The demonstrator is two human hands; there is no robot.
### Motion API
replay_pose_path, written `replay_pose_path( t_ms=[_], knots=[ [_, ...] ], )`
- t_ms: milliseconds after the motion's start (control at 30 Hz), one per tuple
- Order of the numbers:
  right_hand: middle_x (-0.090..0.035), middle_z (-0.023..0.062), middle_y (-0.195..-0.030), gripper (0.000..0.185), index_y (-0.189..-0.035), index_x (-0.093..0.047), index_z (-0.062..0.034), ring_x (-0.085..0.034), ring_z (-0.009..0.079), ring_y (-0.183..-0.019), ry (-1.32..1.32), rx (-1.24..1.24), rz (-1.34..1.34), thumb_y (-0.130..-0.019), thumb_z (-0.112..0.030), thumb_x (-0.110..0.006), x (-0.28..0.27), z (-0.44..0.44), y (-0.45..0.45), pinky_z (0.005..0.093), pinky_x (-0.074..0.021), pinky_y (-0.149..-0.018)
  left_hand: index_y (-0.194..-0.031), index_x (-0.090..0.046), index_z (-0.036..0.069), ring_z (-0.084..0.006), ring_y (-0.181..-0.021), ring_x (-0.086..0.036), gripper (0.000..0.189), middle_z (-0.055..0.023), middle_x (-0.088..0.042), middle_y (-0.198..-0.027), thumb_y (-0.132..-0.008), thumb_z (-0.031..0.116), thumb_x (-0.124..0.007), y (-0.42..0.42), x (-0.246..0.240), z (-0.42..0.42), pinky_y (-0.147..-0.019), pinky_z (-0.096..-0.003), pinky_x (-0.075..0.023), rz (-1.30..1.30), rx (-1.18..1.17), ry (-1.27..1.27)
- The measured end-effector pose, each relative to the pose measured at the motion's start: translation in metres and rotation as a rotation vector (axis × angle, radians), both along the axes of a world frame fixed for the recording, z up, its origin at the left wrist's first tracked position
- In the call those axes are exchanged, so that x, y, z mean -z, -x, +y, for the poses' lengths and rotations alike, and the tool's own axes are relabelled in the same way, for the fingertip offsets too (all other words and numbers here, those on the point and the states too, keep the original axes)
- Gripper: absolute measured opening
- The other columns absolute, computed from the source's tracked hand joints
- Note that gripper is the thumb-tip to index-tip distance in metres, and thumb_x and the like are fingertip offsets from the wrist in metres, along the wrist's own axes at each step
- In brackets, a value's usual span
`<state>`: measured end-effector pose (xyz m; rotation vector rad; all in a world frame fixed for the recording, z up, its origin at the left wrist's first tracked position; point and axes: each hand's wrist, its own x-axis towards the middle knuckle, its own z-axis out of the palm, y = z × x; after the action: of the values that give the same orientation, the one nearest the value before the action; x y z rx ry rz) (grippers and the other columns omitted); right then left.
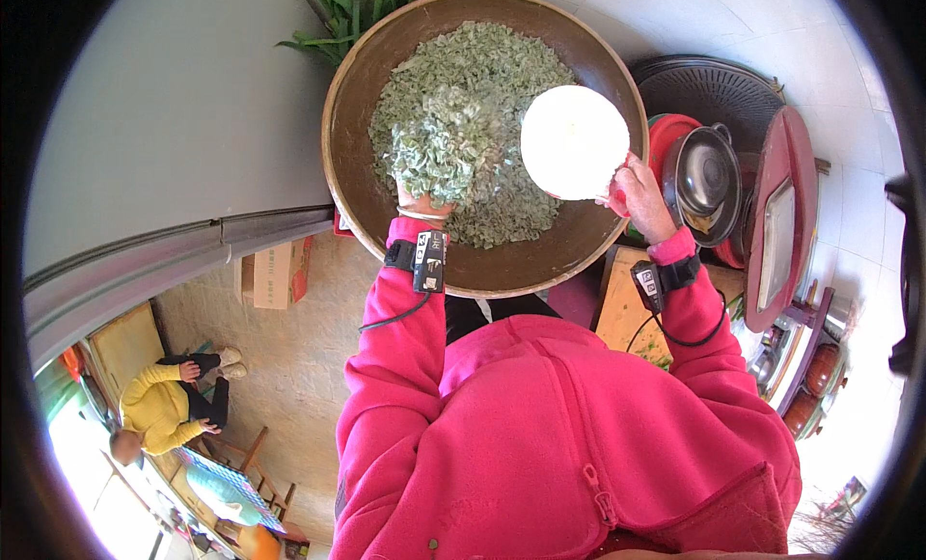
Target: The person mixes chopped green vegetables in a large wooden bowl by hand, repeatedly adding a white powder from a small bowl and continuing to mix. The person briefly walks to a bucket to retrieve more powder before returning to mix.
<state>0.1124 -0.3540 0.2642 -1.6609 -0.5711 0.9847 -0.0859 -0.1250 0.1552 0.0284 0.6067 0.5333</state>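
A wide brown basin (593,249) with a pale rim stands in front of me, holding a broad heap of chopped green leaves (492,61) dusted with something whitish. My left hand (419,200) is inside it, bearing a raised clump of the leaves that hides the fingers; some bits look blurred in the air. At the basin's right side, my right hand (640,191) grips the red handle of a dipper (575,142). The dipper's round opening is bright white, perhaps full of flour, though glare hides detail. It hangs over the basin, beside the leaf clump.
Right of the basin are a black perforated basket (709,90), metal pans (705,173), a dark red lid (796,162) and a wooden board (626,299). Long green leaves (347,17) lie behind. A cardboard box (278,274) and a seated person (163,404) are leftward.
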Motion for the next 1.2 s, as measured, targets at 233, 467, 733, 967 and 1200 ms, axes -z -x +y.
replay_pose_path(
  t_ms=[233,467,733,967,1200],
  knots=[
    [-0.056,0.0041,-0.091,0.034,-0.116,-0.046,0.0027,-0.053,0.0081,-0.071,0.027,-0.024,-0.013,-0.090,-0.014,-0.034,-0.005,-0.004,0.002,0.0230,-0.0473,-0.063,-0.127,-0.048,0.015,-0.0241,-0.121,-0.043,0.048,-0.0049,-0.049,-0.130,-0.089,0.042,-0.036,0.002,0.009,0.010,-0.104,-0.0440,-0.0275,-0.527,0.150,-0.256],
    [-0.057,0.0077,-0.095,0.034,-0.117,-0.045,0.0040,-0.056,0.0119,-0.074,0.008,0.015,0.049,-0.087,-0.007,-0.033,-0.003,-0.006,0.004,0.0260,-0.0493,-0.066,-0.130,-0.045,0.010,-0.0221,-0.126,-0.038,0.047,-0.0056,-0.044,-0.136,-0.093,0.037,-0.030,-0.009,-0.009,0.012,-0.107,-0.0437,-0.0232,-0.609,0.078,-0.144],
    [-0.056,0.0065,-0.087,0.033,-0.115,-0.045,0.0034,-0.054,0.0120,-0.068,-0.013,0.030,0.039,-0.086,-0.004,-0.031,-0.002,-0.011,0.007,0.0255,-0.0490,-0.063,-0.120,-0.051,0.003,-0.0229,-0.104,-0.053,0.038,-0.0106,-0.054,-0.119,-0.095,0.029,-0.037,-0.025,0.018,0.009,-0.090,-0.0363,-0.0420,-0.097,-0.082,-0.528],
    [-0.053,0.0057,-0.077,0.023,-0.101,-0.048,0.0031,-0.052,0.0119,-0.063,0.020,-0.007,-0.092,-0.087,-0.006,-0.032,0.000,-0.019,0.003,0.0257,-0.0487,-0.059,-0.087,-0.064,0.002,-0.0177,-0.065,-0.056,0.034,-0.0025,-0.063,-0.075,-0.083,0.035,-0.065,-0.052,-0.003,0.043,-0.062,-0.0309,-0.0448,0.646,0.051,-1.000],
    [-0.053,0.0065,-0.071,0.017,-0.090,-0.048,0.0030,-0.055,0.0145,-0.060,0.030,-0.020,-0.084,-0.087,-0.007,-0.034,0.013,-0.018,0.000,0.0275,-0.0493,-0.056,-0.130,-0.045,0.013,-0.0359,-0.115,-0.048,0.057,-0.0221,-0.046,-0.129,-0.079,0.024,-0.066,-0.053,-0.007,0.046,-0.095,-0.0362,-0.0404,1.070,0.403,-1.983]
  ],
)
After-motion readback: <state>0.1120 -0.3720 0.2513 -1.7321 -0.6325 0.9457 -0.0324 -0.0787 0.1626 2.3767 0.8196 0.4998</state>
